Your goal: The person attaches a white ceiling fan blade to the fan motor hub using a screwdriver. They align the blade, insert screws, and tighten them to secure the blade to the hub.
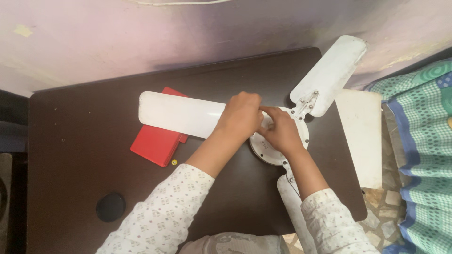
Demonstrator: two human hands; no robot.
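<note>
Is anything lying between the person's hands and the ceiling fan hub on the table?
Nothing visible does. The left hand and right hand already rest on the white fan hub. The red case lies under the left blade, off to the side.

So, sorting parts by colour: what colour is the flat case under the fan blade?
Red case, clearest in the head view.

The table looks like dark brown laminated wood, smooth with a dull sheen. The fan appears to be white painted metal: its blades are smooth and semi-gloss, with bare metal screws at the brackets. The red case looks like matt plastic. The sleeves are soft printed cloth. The wall is rough, patchy plaster.
</note>
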